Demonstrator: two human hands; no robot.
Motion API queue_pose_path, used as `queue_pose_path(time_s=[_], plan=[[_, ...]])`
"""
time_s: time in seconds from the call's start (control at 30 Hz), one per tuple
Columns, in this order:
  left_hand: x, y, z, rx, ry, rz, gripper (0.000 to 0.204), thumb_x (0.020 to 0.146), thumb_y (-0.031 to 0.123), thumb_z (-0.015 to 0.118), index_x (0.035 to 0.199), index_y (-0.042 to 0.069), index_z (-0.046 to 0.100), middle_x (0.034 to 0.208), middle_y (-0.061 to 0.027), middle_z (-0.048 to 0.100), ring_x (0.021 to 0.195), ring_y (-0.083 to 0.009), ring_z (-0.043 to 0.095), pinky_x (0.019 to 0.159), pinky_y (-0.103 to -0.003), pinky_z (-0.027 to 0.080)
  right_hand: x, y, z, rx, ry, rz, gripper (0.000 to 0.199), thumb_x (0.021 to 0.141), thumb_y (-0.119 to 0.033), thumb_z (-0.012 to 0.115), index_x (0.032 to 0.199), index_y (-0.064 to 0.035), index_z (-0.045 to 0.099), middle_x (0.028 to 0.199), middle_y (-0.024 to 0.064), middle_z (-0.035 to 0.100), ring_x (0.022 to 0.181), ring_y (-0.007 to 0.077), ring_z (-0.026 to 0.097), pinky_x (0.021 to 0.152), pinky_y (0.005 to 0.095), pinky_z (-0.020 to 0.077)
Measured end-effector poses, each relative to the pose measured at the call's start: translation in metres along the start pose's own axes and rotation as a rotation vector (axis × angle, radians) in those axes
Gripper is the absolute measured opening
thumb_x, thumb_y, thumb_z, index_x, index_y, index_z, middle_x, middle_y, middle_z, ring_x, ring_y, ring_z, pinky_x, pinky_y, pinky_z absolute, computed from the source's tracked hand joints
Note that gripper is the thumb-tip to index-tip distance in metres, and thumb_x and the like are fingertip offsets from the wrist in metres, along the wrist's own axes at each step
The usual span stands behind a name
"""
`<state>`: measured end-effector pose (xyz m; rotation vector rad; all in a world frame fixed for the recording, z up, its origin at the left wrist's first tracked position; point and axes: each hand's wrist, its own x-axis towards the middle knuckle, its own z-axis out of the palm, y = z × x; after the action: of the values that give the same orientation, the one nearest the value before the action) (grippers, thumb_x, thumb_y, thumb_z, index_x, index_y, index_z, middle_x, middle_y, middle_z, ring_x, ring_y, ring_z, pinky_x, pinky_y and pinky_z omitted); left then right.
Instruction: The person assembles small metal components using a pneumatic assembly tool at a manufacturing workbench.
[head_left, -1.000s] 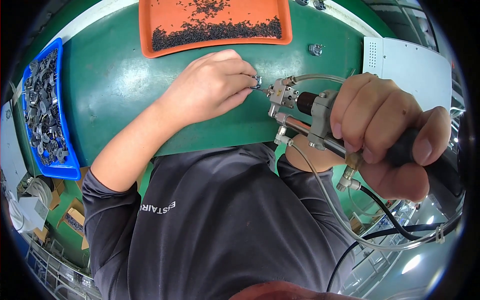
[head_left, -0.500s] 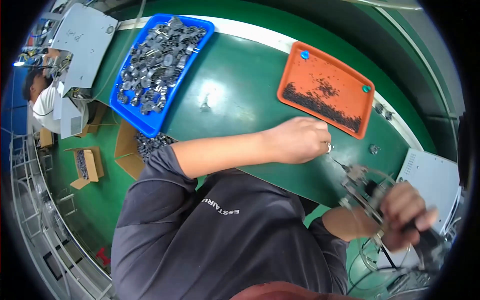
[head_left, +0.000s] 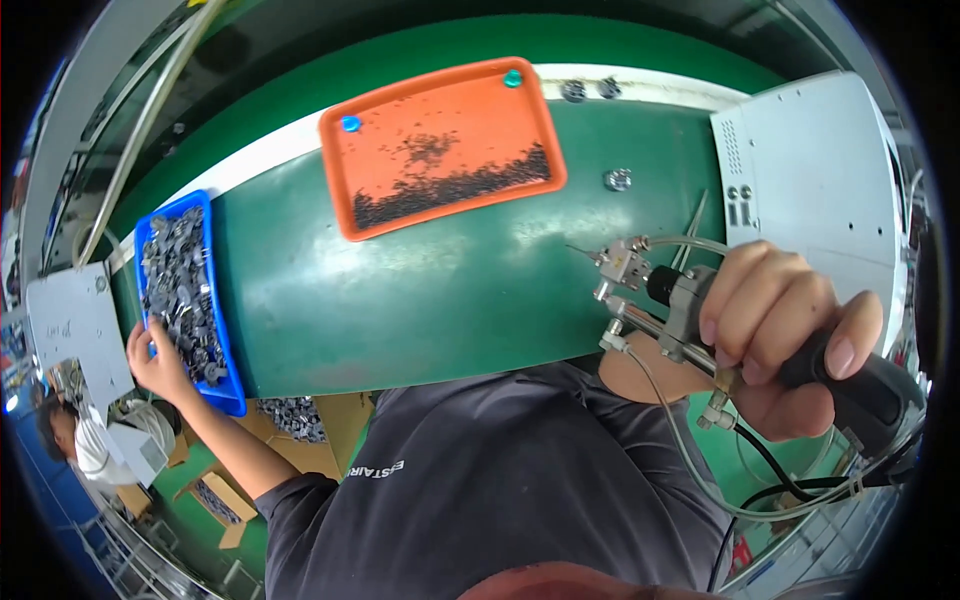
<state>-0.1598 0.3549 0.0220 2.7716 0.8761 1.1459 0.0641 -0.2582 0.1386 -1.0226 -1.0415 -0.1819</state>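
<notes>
Tool (head_left: 685, 306) of metal fills the right hand (head_left: 768, 320) at three o'clock, fingers wrapped round it, thin tip pointing toward ten. At nine o'clock the left hand (head_left: 160, 368) meets the blue tray (head_left: 232, 396) of grey parts (head_left: 180, 275); whether it grips one, I cannot tell.

- The left hand (head_left: 160, 365) is at a blue tray's (head_left: 230, 385) rim, fingertips beside gray parts (head_left: 180, 265).
- The right hand (head_left: 775, 335) wraps around a hose-fed metal tool (head_left: 625, 265), its thin needle (head_left: 578, 249) pointing left above the green tabletop (head_left: 450, 310).
- An orange tray (head_left: 480, 110) holds tiny black pieces (head_left: 470, 188).
- A small shiny part (head_left: 618, 180) lies right of it, near a pale metal box (head_left: 810, 150).
</notes>
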Motion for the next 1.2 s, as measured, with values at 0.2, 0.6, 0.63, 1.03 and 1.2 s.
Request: queue_pose_path(time_s=[0.2, 0.6, 0.63, 1.03, 1.2], plan=[[0.037, 0.262, 0.043, -0.602, -0.195, 0.371, 0.015, 0.089, 0.005, 0.078, 0.102, 0.000, 0.075, 0.116, -0.0152, 0.073, 0.111, -0.0273, 0.067, 0.099, -0.039, 0.051, -0.001, -0.003, -0.003, -0.019, -0.054, 0.021, 0.032, 0.102, -0.038, 0.067, 0.121, -0.0154, 0.053, 0.069, -0.0029, 0.057, 0.056, 0.0106, 0.056, 0.055, 0.0261, 0.0488], [-0.001, 0.515, 0.176, -0.718, -0.676, 0.925, 0.018, 0.084, 0.019, 0.075, 0.096, 0.007, 0.081, 0.103, -0.0093, 0.077, 0.105, -0.0295, 0.070, 0.093, -0.043, 0.055, 0.004, -0.002, 0.002, -0.002, -0.048, 0.078, 0.033, 0.104, -0.039, 0.063, 0.124, -0.0146, 0.052, 0.072, -0.0015, 0.056, 0.058, 0.0130, 0.056, 0.056, 0.0291, 0.0487], [-0.002, 0.509, 0.177, -0.713, -0.665, 0.919, 0.018, 0.085, 0.020, 0.075, 0.095, 0.006, 0.080, 0.104, -0.0107, 0.076, 0.098, -0.0311, 0.071, 0.087, -0.042, 0.056, 0.003, 0.000, 0.002, 0.017, -0.047, 0.092, 0.033, 0.104, -0.039, 0.063, 0.124, -0.0146, 0.052, 0.072, -0.0015, 0.056, 0.058, 0.0130, 0.056, 0.056, 0.0291, 0.0487], [-0.087, 0.368, 0.049, -0.987, -0.740, 0.813, 0.017, 0.073, 0.002, 0.082, 0.089, 0.004, 0.077, 0.099, -0.0066, 0.074, 0.088, -0.0259, 0.068, 0.076, -0.038, 0.056, -0.003, 0.013, 0.004, 0.120, -0.155, 0.221, 0.038, 0.102, -0.046, 0.065, 0.126, -0.0187, 0.056, 0.075, -0.0025, 0.057, 0.062, 0.0118, 0.056, 0.060, 0.0291, 0.0481], [-0.095, 0.368, 0.063, -1.088, -0.722, 0.751, 0.011, 0.078, 0.009, 0.079, 0.087, 0.004, 0.076, 0.099, -0.0039, 0.072, 0.091, -0.0233, 0.067, 0.080, -0.039, 0.057, 0.004, 0.023, 0.013, 0.151, -0.203, 0.257, 0.038, 0.102, -0.046, 0.066, 0.126, -0.0191, 0.055, 0.075, -0.0021, 0.056, 0.060, 0.0120, 0.056, 0.060, 0.0288, 0.0481]])
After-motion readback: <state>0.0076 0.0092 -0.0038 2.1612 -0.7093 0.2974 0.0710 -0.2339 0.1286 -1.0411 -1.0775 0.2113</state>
